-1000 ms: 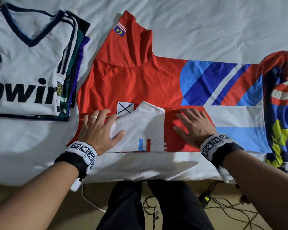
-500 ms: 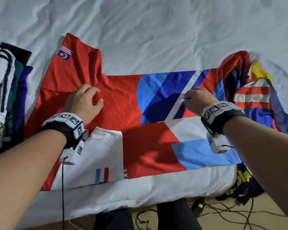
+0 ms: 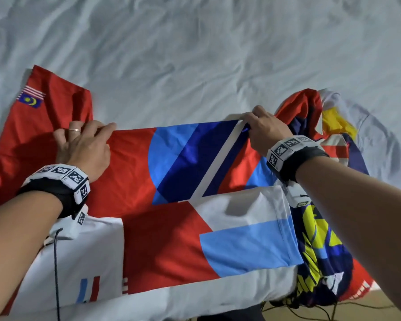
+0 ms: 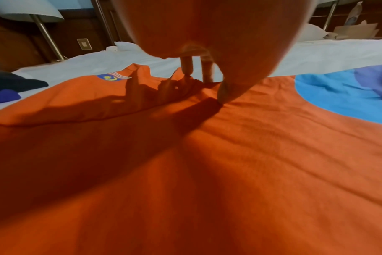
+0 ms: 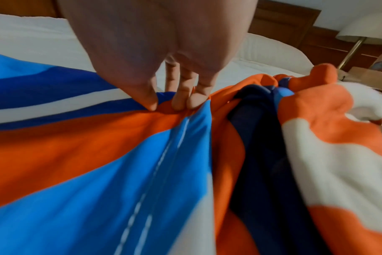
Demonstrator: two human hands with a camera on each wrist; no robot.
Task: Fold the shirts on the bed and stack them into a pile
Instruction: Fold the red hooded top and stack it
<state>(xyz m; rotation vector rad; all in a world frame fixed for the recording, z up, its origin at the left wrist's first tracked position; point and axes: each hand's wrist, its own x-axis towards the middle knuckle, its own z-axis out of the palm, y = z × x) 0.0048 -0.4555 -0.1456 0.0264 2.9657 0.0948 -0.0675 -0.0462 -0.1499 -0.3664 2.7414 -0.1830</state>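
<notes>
From the head view, the red shirt (image 3: 134,181) lies flat across the near part of the white bed sheet (image 3: 195,54), its near side already folded inward, with a white sleeve (image 3: 79,256) turned onto the body. The left hand (image 3: 83,147) sits at the far edge near the armpit of the far sleeve (image 3: 51,100), fingers bent onto the cloth; the right hand (image 3: 264,130) grips the far hem corner. A crumpled heap of unfolded shirts (image 3: 322,228) lies just beside the hem, touching it. The step in hand appears to be the far lengthwise fold; to do it well, both hands should lift together and bring the far edge toward the near fold in one straight line, so the sleeve comes along and the hem stays square. From the left wrist view, the fingertips (image 4: 222,93) are together and pressed down into the red cloth (image 4: 207,172), bunching a small ridge; whether the thumb closes a full pinch cannot be told. From the right wrist view, thumb and fingers (image 5: 181,101) are clamped on the shirt's hem corner (image 5: 170,110), right against the heap (image 5: 316,138). The likely risk is catching heap cloth in the grip, so the corner should be drawn clear first.
</notes>
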